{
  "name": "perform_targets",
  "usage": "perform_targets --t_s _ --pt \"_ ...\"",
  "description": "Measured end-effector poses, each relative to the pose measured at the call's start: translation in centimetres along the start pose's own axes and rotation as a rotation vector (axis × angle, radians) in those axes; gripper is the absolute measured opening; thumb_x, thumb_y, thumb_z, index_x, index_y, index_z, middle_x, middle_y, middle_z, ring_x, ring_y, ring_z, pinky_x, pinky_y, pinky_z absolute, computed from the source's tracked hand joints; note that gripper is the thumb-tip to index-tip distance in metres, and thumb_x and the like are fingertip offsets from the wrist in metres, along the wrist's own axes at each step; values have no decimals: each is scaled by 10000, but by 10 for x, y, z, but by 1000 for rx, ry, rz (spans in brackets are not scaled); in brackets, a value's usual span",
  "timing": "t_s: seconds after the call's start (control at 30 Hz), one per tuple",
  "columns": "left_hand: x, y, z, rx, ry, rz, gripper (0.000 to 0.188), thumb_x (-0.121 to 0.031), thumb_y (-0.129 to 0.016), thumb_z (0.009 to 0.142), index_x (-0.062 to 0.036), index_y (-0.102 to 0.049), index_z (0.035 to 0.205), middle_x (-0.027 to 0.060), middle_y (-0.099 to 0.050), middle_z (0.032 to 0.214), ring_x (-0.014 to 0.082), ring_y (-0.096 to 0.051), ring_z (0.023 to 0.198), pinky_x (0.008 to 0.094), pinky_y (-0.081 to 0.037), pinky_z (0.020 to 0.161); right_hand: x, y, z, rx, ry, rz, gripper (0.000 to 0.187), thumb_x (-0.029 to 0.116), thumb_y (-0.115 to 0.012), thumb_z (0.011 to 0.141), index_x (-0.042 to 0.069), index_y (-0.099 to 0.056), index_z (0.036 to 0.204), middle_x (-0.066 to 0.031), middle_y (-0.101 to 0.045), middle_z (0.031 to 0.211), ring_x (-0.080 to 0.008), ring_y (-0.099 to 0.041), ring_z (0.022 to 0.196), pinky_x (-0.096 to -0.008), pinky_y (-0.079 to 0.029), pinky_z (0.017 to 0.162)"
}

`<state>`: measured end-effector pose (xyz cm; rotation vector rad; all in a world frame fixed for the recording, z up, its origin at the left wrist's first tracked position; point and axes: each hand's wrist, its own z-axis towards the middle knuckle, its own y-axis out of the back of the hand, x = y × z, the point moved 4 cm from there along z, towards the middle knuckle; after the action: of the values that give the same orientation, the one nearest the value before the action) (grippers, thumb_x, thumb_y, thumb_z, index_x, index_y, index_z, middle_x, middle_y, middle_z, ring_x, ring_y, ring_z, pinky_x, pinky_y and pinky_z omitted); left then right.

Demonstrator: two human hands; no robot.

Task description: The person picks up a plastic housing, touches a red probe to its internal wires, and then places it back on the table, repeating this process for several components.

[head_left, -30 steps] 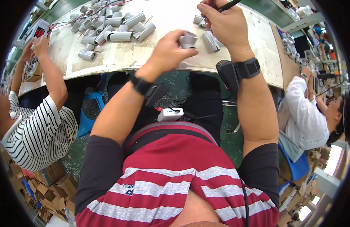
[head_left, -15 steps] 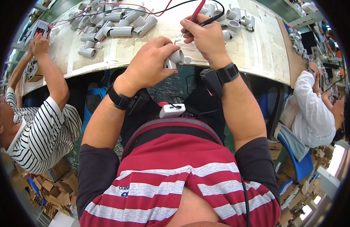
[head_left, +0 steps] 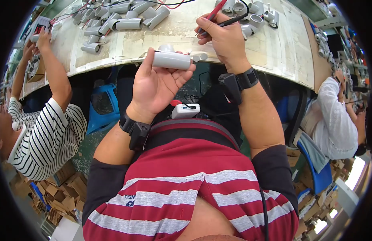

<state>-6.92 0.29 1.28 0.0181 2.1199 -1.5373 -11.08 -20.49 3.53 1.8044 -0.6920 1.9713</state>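
My left hand (head_left: 153, 90) is turned palm up at the table's near edge. Between its thumb and fingers lies a smooth grey plastic cylindrical housing (head_left: 172, 60), held crosswise, with a short round branch on its far side. Farther right, above the table, my right hand (head_left: 225, 40) is closed round a red test probe (head_left: 216, 11) and a black test probe (head_left: 235, 18). Both probe tips point down and left, apart from the housing. Two small round grey pieces (head_left: 200, 57) are beside the housing, at the table edge.
Many similar grey housings (head_left: 129, 24) are heaped at the far left of the worktable (head_left: 274, 56), with more (head_left: 256, 20) beyond my right hand. Thin probe leads cross the far side. People work at both sides. A white box (head_left: 186, 111) is below the table edge.
My left hand has rolled palm up and moved slightly left, turning the housing crosswise. My right hand, still holding both probes, has shifted a little right.
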Motion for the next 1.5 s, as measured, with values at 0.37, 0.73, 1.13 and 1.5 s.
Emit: perform_targets --t_s 0.37,0.73,1.13,1.5 --pt "9 26 -20 -16 -36 -676 638 -459 -422 1088 78 -449 1430 304 -523 1439 454 -555 1320 518 -499 1104 -12 -33 -22 151 -122 -31 201 168 -752 965 -8 -710 1052 -62 -717 848 -107 -672 717 -231 -557 622" --pt "10 50 -23 -71 -95 -754 574 -402 -404 1082 80 -483 1383 288 -533 1420 454 -551 1315 526 -476 1130 -20 -58 -32 146 -77 -103 187 159 -741 974 -2 -712 1065 -43 -715 853 -89 -668 731 -224 -560 634" --pt "12 63 -21 -69 -137 -795 571 -377 -359 1101 114 -482 1366 306 -546 1409 481 -541 1328 530 -464 1152 -26 -64 -39 93 -54 -103 175 140 -742 968 -4 -712 1062 -42 -718 875 -86 -670 741 -216 -561 632" --pt "11 64 -20 -14 -147 -788 589 -388 -344 1107 113 -459 1395 318 -530 1424 476 -541 1330 531 -459 1158 -26 -74 -39 95 -6 -122 169 135 -749 962 -6 -719 1050 -33 -711 849 -77 -655 726 -217 -557 627"
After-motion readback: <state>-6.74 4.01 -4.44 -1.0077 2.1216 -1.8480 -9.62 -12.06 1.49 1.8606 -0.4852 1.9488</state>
